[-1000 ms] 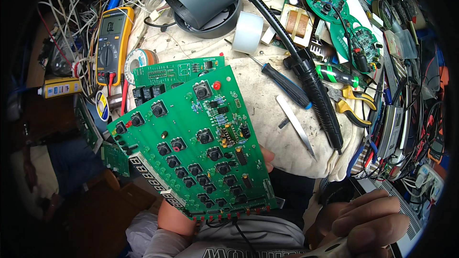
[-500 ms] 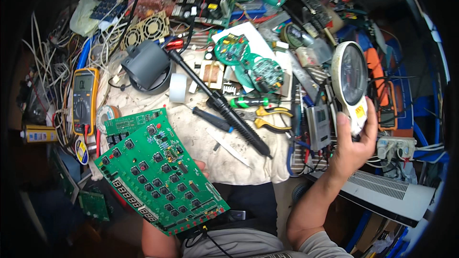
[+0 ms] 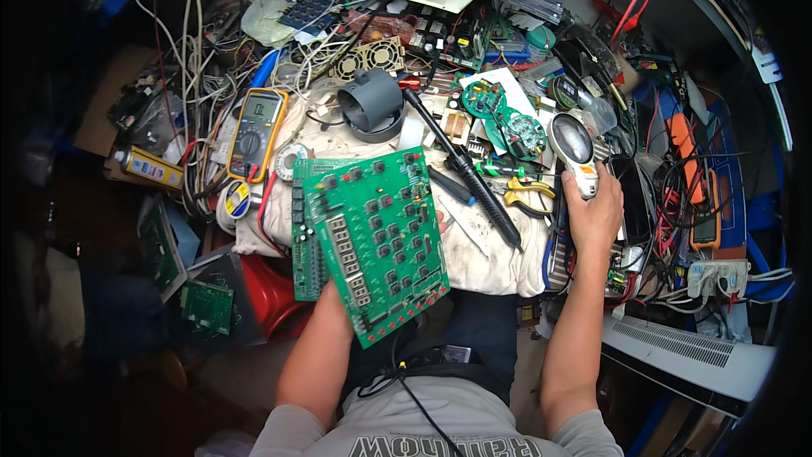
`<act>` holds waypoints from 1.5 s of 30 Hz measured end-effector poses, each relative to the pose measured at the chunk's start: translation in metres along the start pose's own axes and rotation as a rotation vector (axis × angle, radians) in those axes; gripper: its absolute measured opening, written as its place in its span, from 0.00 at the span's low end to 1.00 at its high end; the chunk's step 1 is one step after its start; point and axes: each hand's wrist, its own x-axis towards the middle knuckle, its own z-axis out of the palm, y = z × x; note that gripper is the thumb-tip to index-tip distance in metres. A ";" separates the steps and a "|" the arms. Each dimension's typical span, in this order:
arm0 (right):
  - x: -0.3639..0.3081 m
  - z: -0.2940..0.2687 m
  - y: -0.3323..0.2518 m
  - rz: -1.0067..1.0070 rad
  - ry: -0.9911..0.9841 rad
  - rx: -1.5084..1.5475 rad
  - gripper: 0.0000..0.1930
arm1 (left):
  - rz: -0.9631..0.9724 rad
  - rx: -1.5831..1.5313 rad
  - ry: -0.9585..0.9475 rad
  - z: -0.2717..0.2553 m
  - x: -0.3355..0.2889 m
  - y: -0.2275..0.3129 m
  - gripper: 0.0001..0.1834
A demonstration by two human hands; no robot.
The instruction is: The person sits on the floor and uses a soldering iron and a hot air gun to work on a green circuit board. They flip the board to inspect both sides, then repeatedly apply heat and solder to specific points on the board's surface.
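Observation:
My left hand [image 3: 336, 295] is closed on a green circuit board [image 3: 430, 264] with rows of black push buttons and a seven-segment display strip. A second green board [image 3: 305, 264] shows behind its left edge. Most of that hand is hidden behind the boards; a fingertip peeks out at the right edge. My right hand [image 3: 595, 216] is wrapped around the handle of a white magnifying glass [image 3: 572, 137], whose lens is beside the round green boards [image 3: 518, 133]. Left of it are yellow-handled pliers [image 3: 530, 196], a black soldering-type tube tool [image 3: 474, 178] and a screwdriver [image 3: 452, 185].
A yellow multimeter [image 3: 257, 132] leans at the left near tangled wires. Beyond the stained cloth [image 3: 526, 265], a grey plastic cylinder [image 3: 370, 101], fans [image 3: 383, 54] and piled electronics crowd the bench. A white vented unit [image 3: 668, 343] lies at lower right, a red object [image 3: 272, 296] at lower left.
The view has shifted, so the bench appears farther right. My right hand has brought the magnifying glass lower and closer to the round boards. The button board has turned more upright in my left hand.

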 end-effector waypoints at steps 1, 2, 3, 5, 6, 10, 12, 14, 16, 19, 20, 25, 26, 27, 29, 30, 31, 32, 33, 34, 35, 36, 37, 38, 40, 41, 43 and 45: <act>-0.003 -0.008 -0.007 -0.064 0.026 -0.068 0.34 | 0.029 0.151 -0.027 -0.003 0.000 0.000 0.44; -0.005 -0.018 -0.016 -0.075 0.014 -0.151 0.34 | 0.058 0.300 -0.055 -0.007 0.003 0.001 0.43; -0.009 -0.029 -0.028 -0.100 0.036 -0.077 0.34 | 0.087 0.446 -0.081 -0.010 0.005 0.001 0.42; -0.028 -0.053 -0.053 -0.239 -0.080 0.328 0.32 | 0.121 0.502 -0.100 -0.013 0.012 -0.001 0.35; -0.049 -0.068 -0.066 -0.254 -0.255 0.559 0.33 | 0.140 0.571 -0.038 -0.014 0.014 -0.004 0.33; -0.107 -0.089 -0.110 -0.433 -0.796 0.965 0.52 | 0.510 0.983 0.171 -0.004 0.029 -0.022 0.21; -0.118 -0.089 -0.114 -0.441 -0.662 0.819 0.48 | 0.501 1.041 0.277 0.004 0.030 -0.027 0.20; -0.113 -0.083 -0.105 -0.109 -0.750 1.035 0.38 | 0.511 1.138 0.349 0.010 0.030 -0.031 0.21; -0.103 -0.077 -0.086 0.088 -0.760 1.153 0.36 | 0.507 1.221 0.359 0.011 0.027 -0.032 0.26; -0.085 -0.058 -0.057 0.133 -0.733 1.214 0.33 | 0.536 1.313 0.368 0.007 0.025 -0.032 0.26; -0.082 -0.051 -0.049 0.169 -0.767 1.160 0.32 | 0.560 1.358 0.356 0.005 0.024 -0.032 0.26; -0.090 -0.027 -0.038 0.107 -0.694 0.872 0.33 | 0.585 1.507 0.374 -0.003 0.017 -0.028 0.25; -0.092 -0.026 -0.039 -0.003 -0.627 0.769 0.34 | 0.588 1.524 0.376 -0.003 0.015 -0.027 0.25; -0.094 -0.026 -0.040 -0.044 -0.599 0.671 0.34 | 0.587 1.539 0.387 -0.002 0.014 -0.026 0.25; -0.096 -0.028 -0.044 -0.097 -0.539 0.579 0.37 | 0.579 1.559 0.395 0.000 0.011 -0.025 0.24; -0.096 -0.030 -0.046 -0.112 -0.536 0.523 0.36 | 0.574 1.562 0.392 0.001 0.009 -0.025 0.24; -0.095 -0.032 -0.047 -0.106 -0.543 0.477 0.36 | 0.569 1.566 0.389 0.002 0.008 -0.025 0.23; -0.094 -0.033 -0.048 -0.100 -0.549 0.431 0.36 | 0.549 1.581 0.396 0.003 0.006 -0.025 0.23; -0.092 -0.034 -0.048 -0.129 -0.528 0.415 0.36 | 0.530 1.596 0.401 0.004 0.005 -0.025 0.22; -0.091 -0.033 -0.048 -0.157 -0.507 0.399 0.37 | 0.510 1.610 0.405 0.005 0.005 -0.025 0.22; -0.089 -0.033 -0.048 -0.165 -0.506 0.383 0.37 | 0.508 1.629 0.412 0.005 0.004 -0.025 0.21; -0.088 -0.032 -0.047 -0.167 -0.505 0.431 0.37 | 0.507 1.646 0.419 0.005 0.003 -0.025 0.21; -0.086 -0.031 -0.046 -0.147 -0.523 0.479 0.37 | 0.506 1.665 0.425 0.005 0.003 -0.026 0.21; -0.084 -0.030 -0.045 -0.107 -0.547 0.519 0.37 | 0.530 1.692 0.422 0.005 0.003 -0.026 0.21; -0.081 -0.028 -0.043 -0.159 -0.535 0.544 0.37 | 0.574 1.748 0.409 0.006 0.002 -0.028 0.21; -0.080 -0.028 -0.042 -0.168 -0.529 0.545 0.37 | 0.585 1.808 0.414 0.006 0.002 -0.029 0.21; -0.078 -0.028 -0.041 -0.192 -0.564 0.508 0.37 | 0.612 1.921 0.414 0.010 -0.001 -0.032 0.20; -0.076 -0.030 -0.040 -0.184 -0.588 0.492 0.37 | 0.758 2.127 0.392 0.016 -0.005 -0.039 0.19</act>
